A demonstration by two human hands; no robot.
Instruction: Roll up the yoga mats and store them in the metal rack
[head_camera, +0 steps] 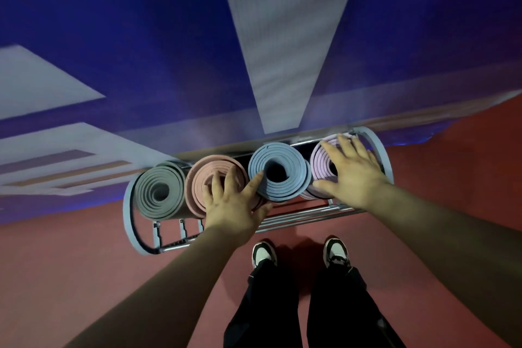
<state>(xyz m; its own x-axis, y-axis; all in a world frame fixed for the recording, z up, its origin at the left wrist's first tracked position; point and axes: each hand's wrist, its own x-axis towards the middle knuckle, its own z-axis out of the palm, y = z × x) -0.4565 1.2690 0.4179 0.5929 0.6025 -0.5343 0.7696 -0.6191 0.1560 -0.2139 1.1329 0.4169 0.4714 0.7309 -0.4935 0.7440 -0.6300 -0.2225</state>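
Four rolled mats on end in the metal rack point(127, 215), at 12 o'clock from the shoes point(264, 253): grey mat point(159, 192) at the 9 o'clock end, then pink mat point(202, 178), blue mat point(293, 169), and lilac mat point(320, 167) at the 3 o'clock end. Long axes vertical, spiral ends up toward the camera. Left hand point(234, 202) released, fingers spread flat on the pink mat's end, index fingertip touching the blue mat. Right hand point(353, 175) flat and relaxed on the lilac mat's end, grasping nothing. Step in hand, by judgement: final seating and levelling of stored rolls. Next move: even downward pressure, without tipping any roll.
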